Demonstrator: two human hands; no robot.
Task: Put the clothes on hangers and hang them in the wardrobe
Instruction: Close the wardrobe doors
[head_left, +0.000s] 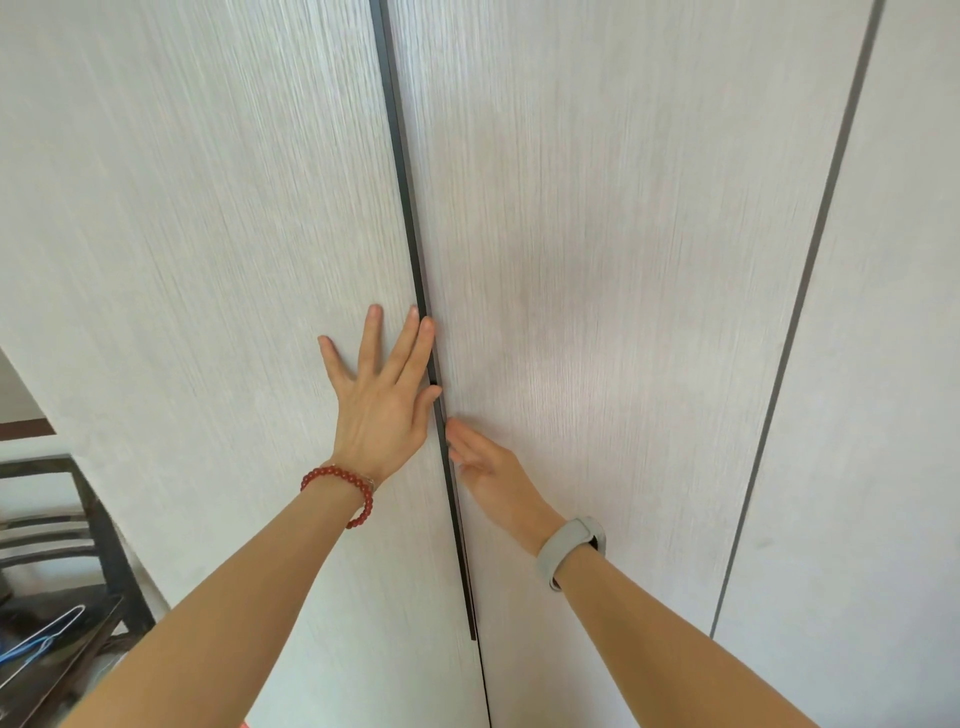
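The pale wood-grain wardrobe fills the view, with its left door (197, 270) and right door (613, 270) meeting at a dark vertical handle strip (415, 249). My left hand (382, 400) lies flat on the left door, fingers spread, fingertips at the strip. My right hand (493, 473) reaches the strip from the right, and its fingertips are hidden at the door edge. Neither hand holds clothes or a hanger. No clothes are in view.
A further wardrobe door (883, 364) stands to the right behind another dark gap. At the lower left is a dark chair (98, 525) with wire hangers (47, 639) lying on its seat.
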